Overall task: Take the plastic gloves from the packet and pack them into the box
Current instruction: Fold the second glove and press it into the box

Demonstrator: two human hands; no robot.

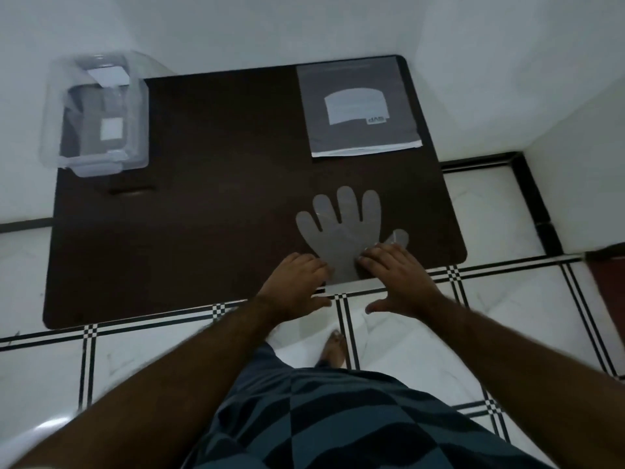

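A clear plastic glove [341, 231] lies flat on the dark table [203, 214], fingers pointing away from me, cuff at the near edge. My left hand [294, 286] rests with spread fingers on the left side of the cuff. My right hand [395, 279] presses its fingertips on the right side of the cuff, beside the glove's thumb. The gloves packet [358, 110], a flat clear bag with a white label, lies at the far right of the table. The clear plastic box [98, 120] stands open at the far left corner, its lid tipped back.
White walls close in behind and to the right of the table. The floor [507, 299] is white tile with black checkered lines. My bare foot [333, 350] and patterned shorts show below the table's near edge.
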